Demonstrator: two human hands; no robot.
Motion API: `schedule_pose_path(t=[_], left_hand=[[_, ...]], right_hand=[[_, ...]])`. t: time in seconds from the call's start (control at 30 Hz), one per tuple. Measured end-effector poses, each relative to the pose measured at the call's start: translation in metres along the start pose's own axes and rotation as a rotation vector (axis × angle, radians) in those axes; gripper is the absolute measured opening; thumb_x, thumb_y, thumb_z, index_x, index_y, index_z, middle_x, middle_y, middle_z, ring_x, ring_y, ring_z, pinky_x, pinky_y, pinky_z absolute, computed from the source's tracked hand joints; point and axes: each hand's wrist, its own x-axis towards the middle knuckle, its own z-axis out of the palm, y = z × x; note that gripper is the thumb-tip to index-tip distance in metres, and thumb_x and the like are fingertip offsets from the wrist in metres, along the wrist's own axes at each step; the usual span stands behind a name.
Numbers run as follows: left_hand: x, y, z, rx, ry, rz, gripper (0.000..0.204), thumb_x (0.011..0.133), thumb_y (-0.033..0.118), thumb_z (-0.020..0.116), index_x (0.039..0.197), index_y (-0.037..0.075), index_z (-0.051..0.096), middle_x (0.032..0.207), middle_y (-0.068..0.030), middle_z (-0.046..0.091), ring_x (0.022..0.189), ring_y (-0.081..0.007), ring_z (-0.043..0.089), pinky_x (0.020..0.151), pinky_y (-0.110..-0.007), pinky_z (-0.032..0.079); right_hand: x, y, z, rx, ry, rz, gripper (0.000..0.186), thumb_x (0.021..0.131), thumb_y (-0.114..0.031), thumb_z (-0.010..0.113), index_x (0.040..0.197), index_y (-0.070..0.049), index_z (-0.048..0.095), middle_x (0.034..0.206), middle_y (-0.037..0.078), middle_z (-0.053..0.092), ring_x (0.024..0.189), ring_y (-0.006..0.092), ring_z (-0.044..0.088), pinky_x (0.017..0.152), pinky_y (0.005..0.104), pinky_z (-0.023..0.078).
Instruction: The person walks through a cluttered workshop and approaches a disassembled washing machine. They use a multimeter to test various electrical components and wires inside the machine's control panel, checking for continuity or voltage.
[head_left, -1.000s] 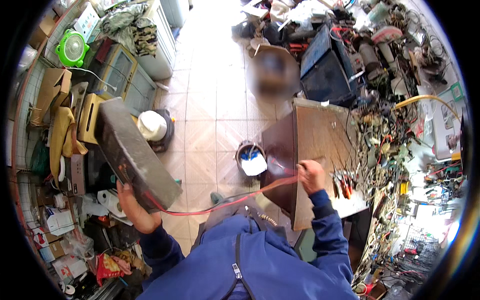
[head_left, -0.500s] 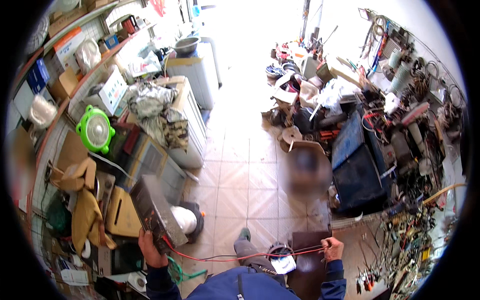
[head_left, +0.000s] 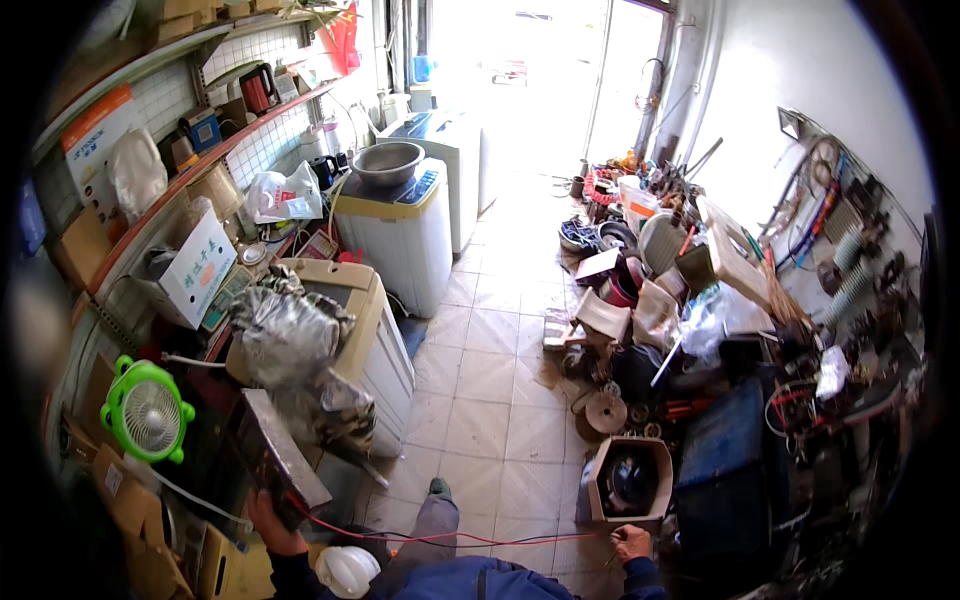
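At the lower left, my left hand (head_left: pixel 275 525) grips the lower corner of a dusty grey rectangular box (head_left: pixel 285 445) with a dark face, which it holds tilted. Thin red and black wires (head_left: pixel 470 541) leave that corner and stretch across in front of me. My right hand (head_left: pixel 630 543) pinches their far ends, its fingers closed. Just beyond this hand, an open cardboard carton (head_left: pixel 595 490) on the floor holds a dark round object. Close to my left forearm is a white rounded object (head_left: pixel 347 571).
Washing machines (head_left: pixel 395 235) line the left side, the nearest under a crumpled silvery cover (head_left: pixel 290 335). A green fan (head_left: pixel 148 410) stands near the loaded shelves. Piled parts and a dark blue panel (head_left: pixel 720 435) fill the right. Between them, a tiled floor (head_left: pixel 480 375) leads to a bright doorway.
The view has tilted up, so the surroundings sit lower and more of the doorway shows. Both hands keep their hold on the box and wires, now lower in the picture.
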Motion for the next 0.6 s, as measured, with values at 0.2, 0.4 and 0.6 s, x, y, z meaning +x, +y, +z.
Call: schedule_pose_path(t=[0.2, 0.4, 0.6], left_hand=[[0.179, -0.028, 0.185, -0.119, -0.041, -0.096, 0.027, 0.098, 0.021, 0.048, 0.115, 0.002, 0.057, 0.107, -0.0065, 0.062, 0.097, -0.0175, 0.061, 0.087, -0.032, 0.049], [0.322, -0.082, 0.400, -0.161, -0.279, -0.183, 0.025, 0.097, 0.019, 0.049, 0.114, 0.003, 0.057, 0.107, -0.0064, 0.063, 0.095, -0.0147, 0.062, 0.084, -0.029, 0.051], [0.423, -0.188, 0.603, -0.196, -0.303, -0.252, 0.027, 0.096, 0.013, 0.049, 0.118, -0.001, 0.058, 0.109, -0.0091, 0.066, 0.092, -0.0167, 0.065, 0.086, -0.031, 0.053]], right_hand=[[0.125, -0.037, 0.039, -0.002, -0.040, 0.163, 0.018, 0.071, -0.023, 0.077, 0.081, -0.008, 0.076, 0.074, 0.015, 0.070, 0.070, 0.0301, 0.070, 0.068, 0.0378, 0.055], [0.269, -0.059, 0.061, -0.015, -0.257, 0.317, 0.026, 0.098, -0.029, 0.052, 0.097, -0.013, 0.072, 0.079, 0.003, 0.060, 0.065, 0.0200, 0.054, 0.058, 0.0369, 0.046], [0.476, 0.000, 0.155, 0.143, -0.199, 0.411, 0.032, 0.094, -0.039, 0.056, 0.101, -0.008, 0.064, 0.092, 0.019, 0.064, 0.062, 0.0268, 0.063, 0.056, 0.0443, 0.050]])
